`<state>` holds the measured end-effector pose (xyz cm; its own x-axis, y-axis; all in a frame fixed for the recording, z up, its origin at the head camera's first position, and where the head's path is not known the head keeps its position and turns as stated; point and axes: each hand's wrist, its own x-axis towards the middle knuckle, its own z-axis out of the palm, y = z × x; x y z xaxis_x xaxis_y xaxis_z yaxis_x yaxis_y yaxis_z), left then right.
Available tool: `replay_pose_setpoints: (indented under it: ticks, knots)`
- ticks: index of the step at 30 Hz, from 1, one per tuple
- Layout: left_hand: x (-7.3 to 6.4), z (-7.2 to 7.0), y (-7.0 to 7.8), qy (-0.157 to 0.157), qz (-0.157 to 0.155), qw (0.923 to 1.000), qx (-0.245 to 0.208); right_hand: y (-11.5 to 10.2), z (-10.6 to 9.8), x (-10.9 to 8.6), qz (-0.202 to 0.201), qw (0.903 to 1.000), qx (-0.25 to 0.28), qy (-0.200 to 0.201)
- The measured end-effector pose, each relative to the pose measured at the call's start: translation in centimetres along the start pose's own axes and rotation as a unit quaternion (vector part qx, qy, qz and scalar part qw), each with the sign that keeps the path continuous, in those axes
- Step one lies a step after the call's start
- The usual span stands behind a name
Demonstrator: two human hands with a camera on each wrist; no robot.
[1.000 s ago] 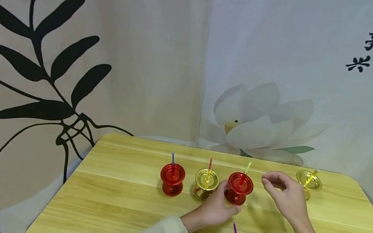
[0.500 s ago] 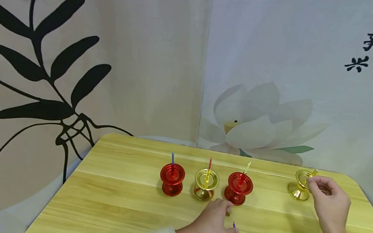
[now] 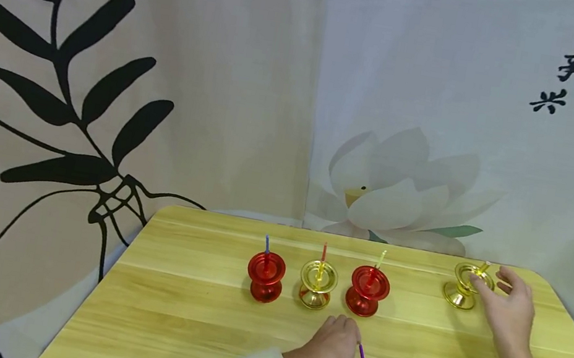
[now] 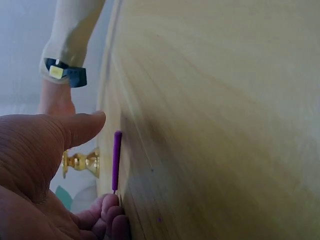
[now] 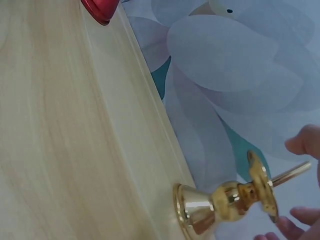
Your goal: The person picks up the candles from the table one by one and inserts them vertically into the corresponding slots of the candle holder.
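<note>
A purple candle (image 3: 362, 356) lies on the table beside my left hand (image 3: 329, 355). In the left wrist view, the candle (image 4: 116, 160) sits between the thumb and the fingers, its wick end by the fingertips; the thumb stays apart from it. My right hand (image 3: 511, 321) is at a gold candle holder (image 3: 459, 296) on the right, thumb near the dish and fingers spread. A slim gold stick (image 5: 291, 174) slants out of that holder, apart from the thumb and fingers in the right wrist view. Contact between the lower fingertips and the dish is hard to tell.
Left of the gold holder stand a red holder (image 3: 264, 282) with a blue candle, a gold holder (image 3: 315, 293) with a red candle, and a red holder (image 3: 366, 298) with a pale yellow candle. A printed curtain (image 3: 253, 105) hangs behind the wooden table (image 3: 177, 299).
The left hand has left the red holder and come down beside the purple candle. The right hand has moved right to the gold holder, and its fingers have spread.
</note>
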<state>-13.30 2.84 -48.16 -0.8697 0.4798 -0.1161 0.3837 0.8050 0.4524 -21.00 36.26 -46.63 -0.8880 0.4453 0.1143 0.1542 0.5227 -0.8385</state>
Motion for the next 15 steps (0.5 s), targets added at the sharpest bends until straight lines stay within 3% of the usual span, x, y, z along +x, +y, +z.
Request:
replay_pose_setpoints:
  ticks: [7, 15]
  knots:
    - [0.47, 0.05, 0.16, -0.003, 0.002, 0.9993, 0.037, 0.52, 0.49, 0.33, 0.004, 0.9968, 0.028, -0.075]
    - [0.66, -0.16, -0.19, -0.01, 0.01, 0.9996, 0.026, 0.37, 0.71, 0.53, 0.013, 0.9947, 0.032, -0.097]
